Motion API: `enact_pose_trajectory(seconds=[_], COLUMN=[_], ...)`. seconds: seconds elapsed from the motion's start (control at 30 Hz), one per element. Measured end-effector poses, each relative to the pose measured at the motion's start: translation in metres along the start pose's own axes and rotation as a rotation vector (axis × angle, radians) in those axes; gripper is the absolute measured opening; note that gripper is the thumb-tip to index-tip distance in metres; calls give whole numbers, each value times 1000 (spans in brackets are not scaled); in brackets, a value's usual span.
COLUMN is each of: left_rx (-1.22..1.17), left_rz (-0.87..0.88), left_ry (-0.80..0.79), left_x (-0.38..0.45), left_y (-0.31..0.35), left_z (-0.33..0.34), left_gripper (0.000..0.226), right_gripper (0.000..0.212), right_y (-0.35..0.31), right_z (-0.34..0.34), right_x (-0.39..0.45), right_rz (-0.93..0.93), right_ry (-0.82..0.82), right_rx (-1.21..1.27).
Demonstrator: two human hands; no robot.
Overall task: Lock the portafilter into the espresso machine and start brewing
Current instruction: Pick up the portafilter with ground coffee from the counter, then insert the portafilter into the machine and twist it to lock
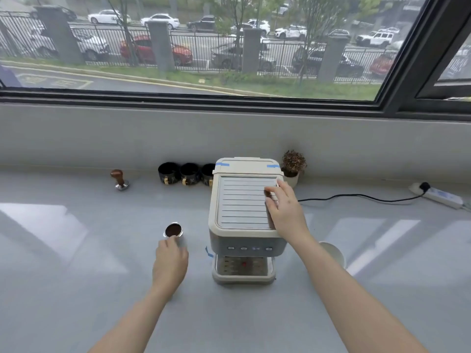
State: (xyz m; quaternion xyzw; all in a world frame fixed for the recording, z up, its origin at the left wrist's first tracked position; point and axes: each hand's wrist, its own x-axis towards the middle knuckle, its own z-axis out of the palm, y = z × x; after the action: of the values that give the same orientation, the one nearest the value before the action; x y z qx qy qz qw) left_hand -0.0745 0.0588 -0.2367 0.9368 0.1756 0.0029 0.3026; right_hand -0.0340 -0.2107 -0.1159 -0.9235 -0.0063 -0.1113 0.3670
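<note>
A cream espresso machine stands mid-counter, its button row facing me above the drip tray. To its left is the portafilter, a metal basket filled with dark ground coffee. My left hand is closed around its handle, which is hidden under the hand. My right hand lies flat on the right side of the machine's ribbed top, fingers spread, holding nothing.
A wooden-handled tamper stands at the back left. Three black cups line the wall beside the machine. A small potted plant, a white paper cup, and a power strip with a cable sit on the right.
</note>
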Motion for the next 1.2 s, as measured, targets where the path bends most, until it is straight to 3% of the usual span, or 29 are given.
enact_pose_trajectory(seconds=[0.13,0.4,0.5,0.67,0.9,1.03,1.2], left_rx=[225,291,260,110,-104,60,85], left_rz=[-71,-165,-198,-273,-361,-127,77], left_ry=[-61,-149,-128,-151,-130,-118,-223], left_x=[-3,3,11,16,-27,-58,-86], left_y=[-45,-67,-71,-68,-68,-66,-44], left_z=[28,41,44,43,34,25,18], left_gripper=[19,26,27,3,17,24,18], right_gripper=[29,27,28,29,28,29,29], right_y=[2,0,0,0,-5,-7,0], right_z=[1,0,0,3,1,-2,-5], right_x=[0,1,2,2,1,-1,0], right_rz=[29,64,79,99,146,147,136], right_ry=[13,32,47,42,25,12,25], right_rx=[36,66,86,121,199,179,179])
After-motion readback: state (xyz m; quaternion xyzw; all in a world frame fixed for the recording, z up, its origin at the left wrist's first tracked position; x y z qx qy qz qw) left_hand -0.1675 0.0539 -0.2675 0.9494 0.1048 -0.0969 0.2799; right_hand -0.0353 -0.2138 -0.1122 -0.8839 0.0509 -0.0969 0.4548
